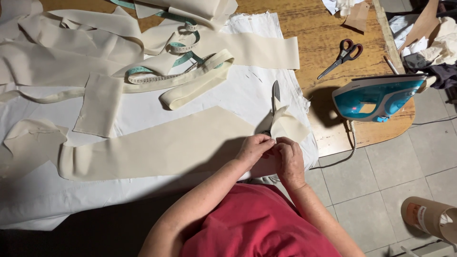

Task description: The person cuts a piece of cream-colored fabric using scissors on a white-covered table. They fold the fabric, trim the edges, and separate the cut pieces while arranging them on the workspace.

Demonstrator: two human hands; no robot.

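My left hand (254, 147) and my right hand (289, 159) meet at the near right corner of the table. A pair of dark-handled scissors (275, 95) points away from me, its handles tucked at my left hand's fingertips. The blade runs up beside a small flap of cream fabric (288, 124), which my right hand holds up by its near end. This flap is the right end of a long cream strip (162, 145) lying across the white cloth (143, 116) that covers the table.
A teal and white iron (373, 97) stands on the wooden table (314, 43) at right, its cord hanging off the edge. Red-handled scissors (343, 54) lie behind it. A teal measuring tape (183, 47) winds among several cream strips (71, 57). A cardboard tube (428, 216) is on the tiled floor.
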